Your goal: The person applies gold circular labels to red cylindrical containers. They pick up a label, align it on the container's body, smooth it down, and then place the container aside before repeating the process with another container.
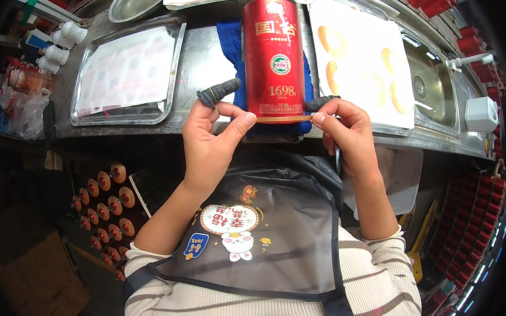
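Observation:
A large red bottle (274,62) with gold and white print lies on a blue cloth (230,42), its neck pointing away from me. Across its near end runs a thin gold strip (282,119). My left hand (213,131) pinches the strip's left end between thumb and fingers, its index finger raised in a dark knitted finger cover (220,92). At the other end, my right hand (348,131) pinches the strip too. A similar dark cover (322,102) is on its index finger. Something thin and dark (339,159) shows below the right palm; its kind is unclear.
Left on the metal counter is a tray (177,57) with a printed sheet (126,70). To the right lies a white sheet (343,25) with several gold curved labels, then a sink (430,87) and white container (480,114). A metal bowl (131,5) stands at the back.

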Demonstrator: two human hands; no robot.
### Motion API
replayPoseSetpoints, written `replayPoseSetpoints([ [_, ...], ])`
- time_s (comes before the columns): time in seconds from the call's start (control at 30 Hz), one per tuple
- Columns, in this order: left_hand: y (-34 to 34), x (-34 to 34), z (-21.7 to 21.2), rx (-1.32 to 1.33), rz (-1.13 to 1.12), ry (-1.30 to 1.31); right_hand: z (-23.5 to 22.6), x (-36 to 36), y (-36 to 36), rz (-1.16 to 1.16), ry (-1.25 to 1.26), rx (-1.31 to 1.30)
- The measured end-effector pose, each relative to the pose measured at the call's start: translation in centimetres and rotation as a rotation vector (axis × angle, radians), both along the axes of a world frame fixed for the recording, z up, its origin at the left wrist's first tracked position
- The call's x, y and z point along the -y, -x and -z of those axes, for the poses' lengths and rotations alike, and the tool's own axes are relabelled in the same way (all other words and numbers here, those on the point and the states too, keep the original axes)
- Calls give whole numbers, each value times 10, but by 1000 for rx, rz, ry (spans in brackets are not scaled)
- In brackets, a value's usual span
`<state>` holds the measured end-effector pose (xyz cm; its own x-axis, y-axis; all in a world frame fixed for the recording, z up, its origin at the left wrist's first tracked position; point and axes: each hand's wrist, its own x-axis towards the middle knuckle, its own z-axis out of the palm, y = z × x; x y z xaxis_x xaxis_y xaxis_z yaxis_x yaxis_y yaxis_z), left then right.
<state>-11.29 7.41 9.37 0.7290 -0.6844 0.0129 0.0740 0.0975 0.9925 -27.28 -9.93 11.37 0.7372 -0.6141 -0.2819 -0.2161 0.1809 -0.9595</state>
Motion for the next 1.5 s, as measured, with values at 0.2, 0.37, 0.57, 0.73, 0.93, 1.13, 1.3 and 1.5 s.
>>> replayPoseSetpoints([
  [0.2,0,-1,2,43,16,-17,7,-3,1,18,-30,2],
  [0.37,-2,-1,1,59,17,-17,7,-4,-1,15,-37,-2],
  [0.57,-5,-1,3,51,19,-20,11,-5,-6,-4,-21,14],
  [0.73,-5,0,3,68,18,-25,16,-3,-6,1,-34,34],
  [0.93,-5,0,4,73,12,-21,16,-5,-9,6,-14,49],
  [1.13,-5,1,7,92,5,-18,18,-7,-9,12,6,61],
  [1.3,-4,2,2,52,1,-43,18,-8,-11,17,35,44],
  [1.5,-5,3,5,117,6,-49,16,-9,-12,10,61,15],
])
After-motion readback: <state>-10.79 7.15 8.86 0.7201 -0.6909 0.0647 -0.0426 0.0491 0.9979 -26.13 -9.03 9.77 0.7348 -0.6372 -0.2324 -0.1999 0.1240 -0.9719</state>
